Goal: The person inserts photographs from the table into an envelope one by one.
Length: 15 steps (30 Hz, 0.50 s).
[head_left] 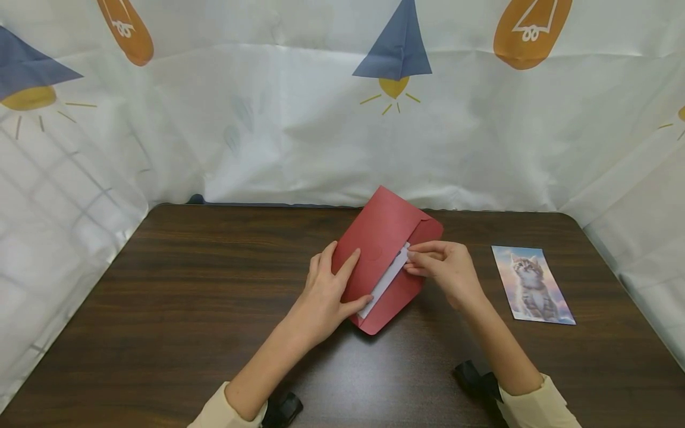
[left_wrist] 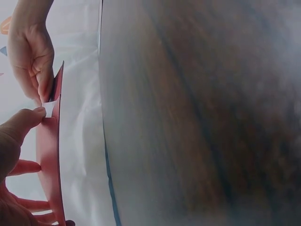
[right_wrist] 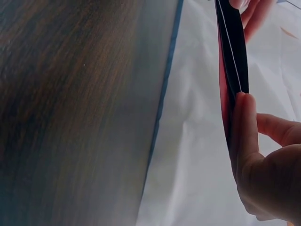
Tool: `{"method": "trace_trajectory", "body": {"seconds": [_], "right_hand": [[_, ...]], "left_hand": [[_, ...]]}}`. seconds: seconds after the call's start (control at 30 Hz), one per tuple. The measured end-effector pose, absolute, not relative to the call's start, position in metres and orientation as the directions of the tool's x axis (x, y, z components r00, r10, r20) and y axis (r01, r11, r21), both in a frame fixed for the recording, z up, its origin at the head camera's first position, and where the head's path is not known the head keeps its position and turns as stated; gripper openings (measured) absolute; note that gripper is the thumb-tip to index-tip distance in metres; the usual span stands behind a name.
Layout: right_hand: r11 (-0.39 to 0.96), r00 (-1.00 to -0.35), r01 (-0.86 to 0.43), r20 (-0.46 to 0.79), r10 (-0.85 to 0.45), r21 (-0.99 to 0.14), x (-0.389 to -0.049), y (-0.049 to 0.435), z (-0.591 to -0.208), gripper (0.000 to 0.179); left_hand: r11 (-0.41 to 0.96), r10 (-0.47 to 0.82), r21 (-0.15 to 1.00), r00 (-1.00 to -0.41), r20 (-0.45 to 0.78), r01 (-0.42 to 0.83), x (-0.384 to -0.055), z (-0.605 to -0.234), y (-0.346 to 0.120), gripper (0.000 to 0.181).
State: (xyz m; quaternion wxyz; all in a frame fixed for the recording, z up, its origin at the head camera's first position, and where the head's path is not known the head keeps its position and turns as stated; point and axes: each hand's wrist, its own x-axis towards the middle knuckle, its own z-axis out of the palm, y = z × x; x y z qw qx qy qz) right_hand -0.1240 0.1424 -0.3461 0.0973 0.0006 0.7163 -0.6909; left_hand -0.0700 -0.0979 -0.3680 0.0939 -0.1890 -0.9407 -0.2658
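Observation:
A red envelope [head_left: 369, 244], its flap folded open toward the right, is held at a slant above the middle of the table. My left hand [head_left: 323, 297] grips it from the left, fingers spread over its face and thumb at the lower end of the opening. White paper [head_left: 386, 282] shows as a strip in that opening. At the paper's upper end my right hand [head_left: 449, 267] pinches with thumb and fingers. In the right wrist view the paper's thin edge runs inside the dark envelope opening, next to the right hand [right_wrist: 268, 174]. Most of the paper is hidden inside.
A kitten picture card [head_left: 532, 285] lies face up on the dark wooden table [head_left: 187, 309], right of the right hand. A pale printed cloth [head_left: 321, 131] hangs behind the table and along its sides. Black straps [head_left: 473, 380] sit at both wrists.

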Motion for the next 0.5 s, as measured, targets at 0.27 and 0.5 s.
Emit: {"method": "trace_trajectory", "body": {"seconds": [0.27,0.5], "right_hand": [[0.033,-0.984,0.129,-0.132,-0.121,-0.991,-0.1239,0.1395,-0.3476,0.033],[0.020,-0.986,0.121,-0.123,-0.117,-0.992,-0.1240,0.1384,-0.3493,0.032]], "left_hand": [[0.776,0.325,0.454,-0.894,0.307,0.438,-0.0679,-0.3684,-0.0972,0.076],[0.774,0.328,0.456,-0.894,0.303,0.439,-0.0677,-0.3687,-0.0967,0.076]]}}
